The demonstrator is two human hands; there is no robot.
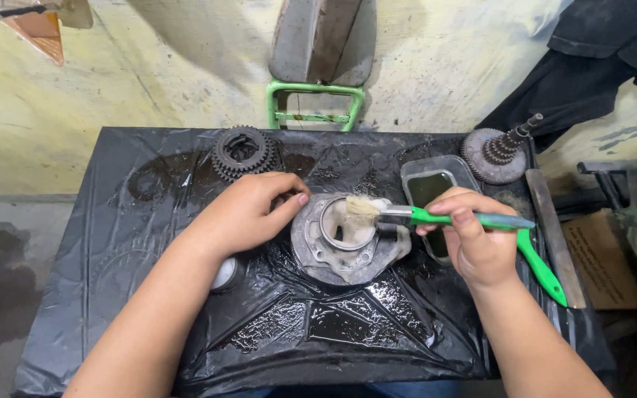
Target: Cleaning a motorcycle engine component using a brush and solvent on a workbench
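At the middle of the black plastic sheet covering the surface lies a round grey metal engine part, wet and partly brushed. The left hand rests on its left rim, fingers curled loosely around the edge to steady it. The right hand has its fingers closed on a green-handled brush, whose bristles touch the inner ring. Behind the part stand a toothed gear and a gear with shaft; these look not yet cleaned. A shallow tray of dark liquid sits just right of the part.
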